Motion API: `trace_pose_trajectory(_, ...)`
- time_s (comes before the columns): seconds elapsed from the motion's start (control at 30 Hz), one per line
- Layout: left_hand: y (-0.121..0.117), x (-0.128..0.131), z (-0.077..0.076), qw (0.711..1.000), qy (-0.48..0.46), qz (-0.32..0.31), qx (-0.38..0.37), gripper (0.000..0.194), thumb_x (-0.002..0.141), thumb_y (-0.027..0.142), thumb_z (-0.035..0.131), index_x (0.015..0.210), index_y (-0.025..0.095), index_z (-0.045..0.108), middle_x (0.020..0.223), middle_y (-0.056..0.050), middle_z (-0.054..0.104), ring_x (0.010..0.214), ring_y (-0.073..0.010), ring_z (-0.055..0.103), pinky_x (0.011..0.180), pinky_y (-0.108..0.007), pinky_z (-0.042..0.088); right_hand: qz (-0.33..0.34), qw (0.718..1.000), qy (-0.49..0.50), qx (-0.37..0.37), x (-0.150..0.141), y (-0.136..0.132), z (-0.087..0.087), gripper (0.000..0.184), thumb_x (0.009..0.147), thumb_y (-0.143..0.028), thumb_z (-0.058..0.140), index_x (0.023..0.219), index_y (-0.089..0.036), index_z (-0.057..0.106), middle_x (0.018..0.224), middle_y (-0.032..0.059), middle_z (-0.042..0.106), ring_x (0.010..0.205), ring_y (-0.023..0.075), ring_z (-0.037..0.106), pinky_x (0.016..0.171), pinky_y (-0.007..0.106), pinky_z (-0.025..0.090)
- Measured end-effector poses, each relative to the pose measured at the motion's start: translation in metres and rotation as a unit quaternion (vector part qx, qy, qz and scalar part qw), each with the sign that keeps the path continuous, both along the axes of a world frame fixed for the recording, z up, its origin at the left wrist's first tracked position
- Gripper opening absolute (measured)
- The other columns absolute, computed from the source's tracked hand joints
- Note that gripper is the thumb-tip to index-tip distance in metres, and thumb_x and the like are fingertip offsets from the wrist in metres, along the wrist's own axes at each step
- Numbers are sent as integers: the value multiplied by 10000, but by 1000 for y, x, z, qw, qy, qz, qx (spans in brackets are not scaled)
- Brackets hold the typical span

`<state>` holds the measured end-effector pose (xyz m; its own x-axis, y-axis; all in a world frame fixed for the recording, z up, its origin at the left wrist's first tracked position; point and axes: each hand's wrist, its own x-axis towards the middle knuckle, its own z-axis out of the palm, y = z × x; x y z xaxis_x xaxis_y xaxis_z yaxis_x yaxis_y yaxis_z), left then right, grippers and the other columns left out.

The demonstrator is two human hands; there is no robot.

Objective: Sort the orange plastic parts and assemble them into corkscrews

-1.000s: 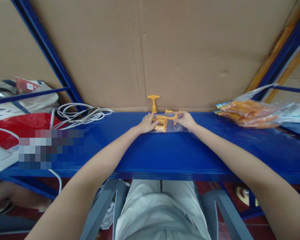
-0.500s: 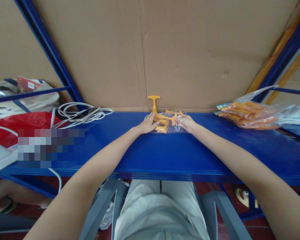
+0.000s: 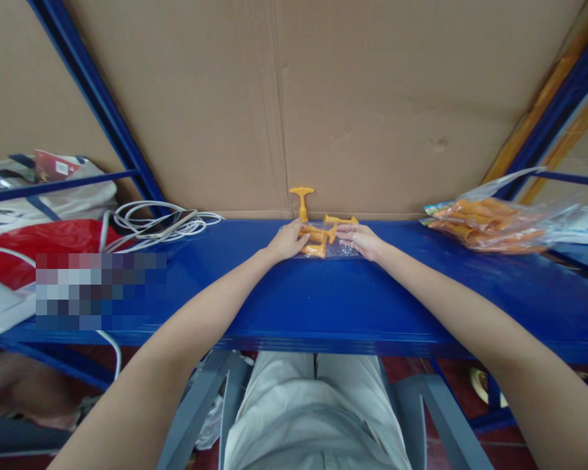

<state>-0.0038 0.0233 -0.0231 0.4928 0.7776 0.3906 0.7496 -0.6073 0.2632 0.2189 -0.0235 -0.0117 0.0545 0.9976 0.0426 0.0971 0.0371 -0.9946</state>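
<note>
Left hand point(image 3: 285, 241) and right hand point(image 3: 365, 243) touch a bag point(image 3: 343, 250) between them, grip unclear; its slackness could snag yellow parts point(image 3: 315, 250).

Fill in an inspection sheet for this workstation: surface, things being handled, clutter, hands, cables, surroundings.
Surface: smooth blue tabletop.
Things handled: clear plastic bag with yellow plastic pieces at it; a T-handled yellow piece stands handle-up behind.
Clutter: red plastic and a canvas bag at left; a plastic bag of orange parts at right; one pixelated patch, unreadable.
Hands: left hand on the bag's left end; right hand at its right end; grip on either unclear.
Cables: white cable coiled at back left.
Surroundings: cardboard panel behind, blue frame at the sides.
</note>
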Motion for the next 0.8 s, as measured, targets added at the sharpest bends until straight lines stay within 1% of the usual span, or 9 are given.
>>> trace_pose_trajectory(0.07, -2, 1, 0, 1000, -13, -9, 5, 502, 925, 350, 473, 1373, 129, 521, 1389, -141, 624, 1346, -265, 547, 1184, -413, 373, -6, 1000, -10, 8, 0, 1, -2, 154, 791, -24, 670, 874, -143, 720, 1151, 99, 734, 1026, 151, 699, 941, 306, 560)
trace_pose_trajectory(0.13, -4, 3, 1, 1000, -20, -17, 4, 484, 923, 336, 473, 1372, 162, 515, 1335, -109, 653, 1306, -250, 577, 1171, -414, 390, -25, 1000, -11, 10, 0, 3, -4, 162, 759, 6, 674, 821, -137, 717, 1044, 96, 752, 956, 155, 709, 917, 304, 576)
trace_pose_trajectory(0.2, -6, 4, 1, 1000, -17, -20, 0, 451, 921, 329, 475, 1335, 163, 540, 1321, -110, 654, 1306, -250, 574, 1171, -407, 390, -36, 999, -13, 1, 1, 4, -5, 176, 737, 29, 666, 794, -130, 716, 907, 92, 757, 867, 156, 710, 893, 301, 587)
trace_pose_trajectory(0.27, -7, 5, 1, 1000, -9, -24, -6, 418, 923, 322, 468, 1293, 154, 568, 1316, -123, 653, 1303, -257, 572, 1170, -407, 390, -26, 999, -28, -7, 1, 4, -4, 178, 741, 16, 665, 829, -123, 731, 826, 87, 754, 812, 157, 704, 878, 300, 591)
trace_pose_trajectory(0.33, -7, 6, 1, 1000, -3, -28, -7, 399, 927, 315, 457, 1273, 158, 582, 1300, -122, 660, 1286, -259, 580, 1174, -419, 385, -7, 998, -61, -4, 1, 2, -3, 193, 758, -9, 659, 888, -119, 748, 825, 87, 761, 815, 165, 706, 871, 295, 590)
trace_pose_trajectory(0.47, -7, 6, 1, 999, -4, -35, 5, 362, 929, 302, 451, 1235, 175, 598, 1237, -98, 683, 1246, -247, 596, 1168, -423, 388, 5, 993, -118, 16, 0, -3, 0, 245, 781, -29, 624, 957, -118, 770, 925, 100, 777, 877, 188, 721, 879, 302, 594)
trace_pose_trajectory(0.6, -5, 5, 1, 999, 9, -41, 3, 271, 925, 277, 430, 1087, 185, 628, 1140, -95, 692, 1158, -252, 625, 1097, -427, 454, -6, 997, -74, 1, -3, -5, 1, 190, 753, 0, 646, 825, -128, 766, 967, 105, 777, 830, 172, 723, 893, 307, 589)
trace_pose_trajectory(0.7, -2, 5, 1, 998, 23, -49, -14, 219, 929, 291, 420, 950, 194, 616, 1143, -108, 679, 1269, -274, 562, 1129, -433, 420, -8, 999, -33, -11, -3, -5, 1, 177, 768, 13, 639, 719, -130, 730, 961, 109, 773, 774, 144, 713, 865, 278, 585)
trace_pose_trajectory(0.8, 3, 4, 1, 997, 31, -58, -44, 220, 940, 304, 395, 905, 206, 589, 1176, -109, 668, 1377, -268, 481, 1151, -423, 401, 1, 1000, -20, -15, 0, -2, 6, 214, 780, 39, 597, 712, -124, 719, 921, 98, 769, 703, 114, 691, 814, 252, 582)
